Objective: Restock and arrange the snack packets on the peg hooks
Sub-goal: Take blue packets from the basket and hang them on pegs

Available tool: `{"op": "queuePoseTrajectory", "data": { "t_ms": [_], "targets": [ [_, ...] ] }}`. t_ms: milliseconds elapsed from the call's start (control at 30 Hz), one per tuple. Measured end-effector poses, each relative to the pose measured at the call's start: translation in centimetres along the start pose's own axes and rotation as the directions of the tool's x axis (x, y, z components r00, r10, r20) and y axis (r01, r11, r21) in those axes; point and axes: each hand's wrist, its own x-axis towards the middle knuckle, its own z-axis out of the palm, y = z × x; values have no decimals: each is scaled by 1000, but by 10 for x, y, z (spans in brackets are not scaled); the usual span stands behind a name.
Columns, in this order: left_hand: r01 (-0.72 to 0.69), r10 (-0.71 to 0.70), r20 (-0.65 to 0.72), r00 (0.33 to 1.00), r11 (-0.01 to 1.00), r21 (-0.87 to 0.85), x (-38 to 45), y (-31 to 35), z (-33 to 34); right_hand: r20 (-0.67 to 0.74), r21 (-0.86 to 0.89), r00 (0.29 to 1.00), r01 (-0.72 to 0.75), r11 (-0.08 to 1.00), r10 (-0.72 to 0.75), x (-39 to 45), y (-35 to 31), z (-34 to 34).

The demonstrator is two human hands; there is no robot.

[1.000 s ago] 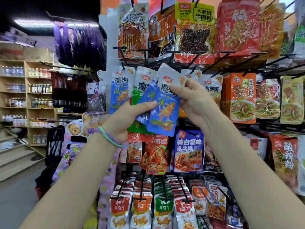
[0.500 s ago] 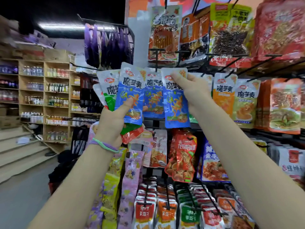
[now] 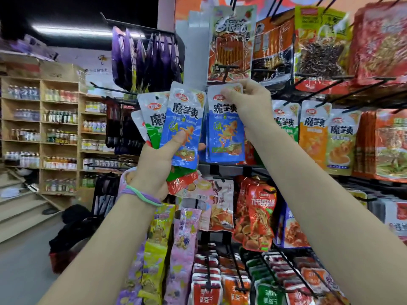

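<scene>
Here, left hand (image 3: 157,164) gripping a fan of snack packets (image 3: 176,126), right hand (image 3: 251,102) pinching a blue packet (image 3: 226,133) at a peg hook (image 3: 226,70).

The left hand (image 3: 154,164) holds a fan of packets (image 3: 174,126) left of the right hand's (image 3: 248,104) single packet (image 3: 226,133); shelves (image 3: 59,130) stand far left.

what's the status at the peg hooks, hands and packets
Left hand holds a fan of packets. Right hand pinches top of blue packet up at the peg hook. Nothing blocking that hook.
</scene>
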Motion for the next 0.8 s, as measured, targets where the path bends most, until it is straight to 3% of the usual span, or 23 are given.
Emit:
{"op": "queuePoseTrajectory", "data": {
  "t_ms": [133,467,667,800],
  "targets": [
    [57,-56,48,997,998,-14,3,-4,0,4,36,999,-51,998,51,0,-4,3],
    [31,-31,35,999,999,-17,6,-10,6,-29,79,995,-88,993,91,2,-5,9],
    [51,-51,-6,999,998,-28,10,-17,7,-78,-189,997,7,982,-22,0,1,10],
    [52,-53,-20,998,998,-39,9,-16,7,-8,-401,970,219,890,-242,-8,7,4]
  ]
}}
